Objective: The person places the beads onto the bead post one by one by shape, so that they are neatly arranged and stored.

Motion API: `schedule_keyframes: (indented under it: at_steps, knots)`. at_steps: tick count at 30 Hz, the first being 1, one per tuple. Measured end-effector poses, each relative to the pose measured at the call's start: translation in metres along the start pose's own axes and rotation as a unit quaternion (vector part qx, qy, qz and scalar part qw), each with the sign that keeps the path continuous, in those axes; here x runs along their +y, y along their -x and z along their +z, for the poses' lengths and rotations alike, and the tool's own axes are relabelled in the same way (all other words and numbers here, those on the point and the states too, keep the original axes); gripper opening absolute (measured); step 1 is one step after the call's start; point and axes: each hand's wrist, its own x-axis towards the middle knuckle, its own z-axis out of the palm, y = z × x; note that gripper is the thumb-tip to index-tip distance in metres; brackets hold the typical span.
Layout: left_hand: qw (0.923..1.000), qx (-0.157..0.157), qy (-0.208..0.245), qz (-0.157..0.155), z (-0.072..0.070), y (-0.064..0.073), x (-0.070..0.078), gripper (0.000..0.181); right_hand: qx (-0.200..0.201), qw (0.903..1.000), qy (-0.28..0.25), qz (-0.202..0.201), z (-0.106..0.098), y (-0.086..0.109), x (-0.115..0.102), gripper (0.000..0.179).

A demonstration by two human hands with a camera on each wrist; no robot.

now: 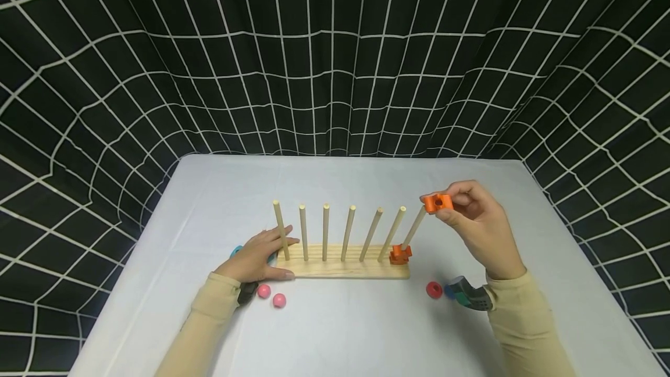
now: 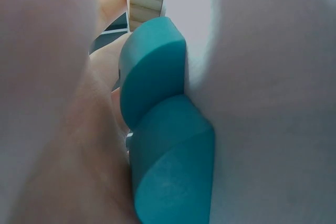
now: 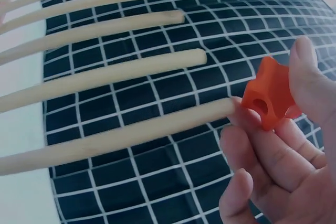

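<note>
Head cam: white table (image 1: 366, 330) was brightly lit, soft shadow thrown beside R sleeve (image 1: 523, 324); grid cloth (image 1: 335, 45) was bowed, esp. at sides. L wrist pic was dimmed, w/ glare up top, L side blurred; R wrist's was washed out, bluish.

The right hand (image 3: 286, 166) pinches an orange block (image 3: 269, 90) between thumb and fingers, a round hole showing in its side. The tip of the nearest wooden stick (image 3: 126, 132) ends just beside the block; contact is unclear. More sticks run alongside, against dark cloth (image 3: 142, 190) with white grid lines. A pale table (image 3: 23, 200) shows at left.
</note>
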Motion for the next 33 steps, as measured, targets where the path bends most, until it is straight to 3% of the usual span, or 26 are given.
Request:
schedule_keyframes:
  at_steps: [6, 13, 23, 33]
  knots:
    - [1.0, 0.002, 0.0, -0.001, 0.001, 0.0, -0.002, 0.074, -0.005, 0.9996, -0.025, -0.009, 0.009, -0.001, 0.009, 0.024]
    - [1.0, 0.001, -0.001, 0.001, 0.002, 0.0, -0.002, 0.074, 0.009, 0.9988, 0.047, -0.009, 0.012, -0.002, 0.016, 0.027]
    - [1.0, 0.003, -0.007, 0.005, 0.003, -0.001, -0.005, 0.075, 0.02, 0.9938, 0.105, 0.03, 0.015, 0.006, 0.027, 0.03]
    - [1.0, -0.001, -0.002, -0.004, 0.0, 0.0, 0.0, 0.074, -0.013, 0.9879, 0.143, 0.058, 0.015, 0.015, 0.046, 0.027]
